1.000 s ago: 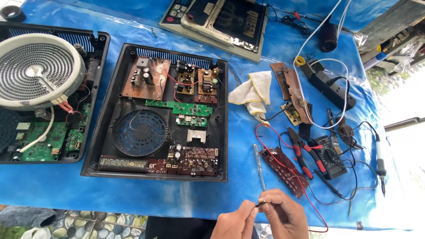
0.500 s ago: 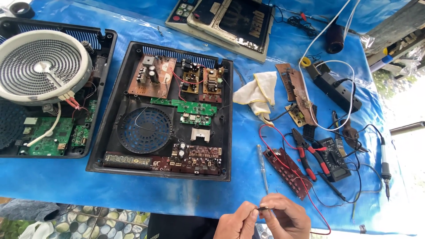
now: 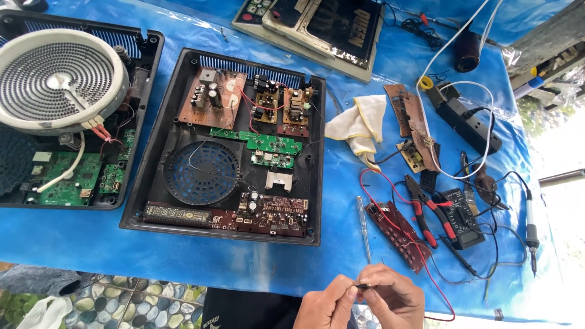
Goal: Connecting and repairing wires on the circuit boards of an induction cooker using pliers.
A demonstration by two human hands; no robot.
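Observation:
My left hand (image 3: 328, 306) and my right hand (image 3: 393, 297) meet at the near edge of the table, below the blue sheet (image 3: 244, 262). Together they pinch a small dark part (image 3: 364, 285) between their fingertips; what it is I cannot tell. Just above them a clear-handled screwdriver (image 3: 364, 226) lies on the sheet. To its right rests a brown circuit board (image 3: 400, 234) with a red wire (image 3: 426, 268) running across it. An opened black cooker base (image 3: 230, 144) with several circuit boards and a fan grille sits further up to the left.
A second open cooker with a round coil heater (image 3: 58, 79) lies at far left. Red-handled pliers (image 3: 426, 210), a multimeter (image 3: 462, 216), a soldering iron (image 3: 530, 228), a black power strip (image 3: 466, 119), a white cloth (image 3: 359, 128) and glass cooker tops (image 3: 323, 30) crowd the right and back.
The view has shifted slightly, so everything on the table sits a little lower and to the right. My hands remain together at the near edge, holding the small part.

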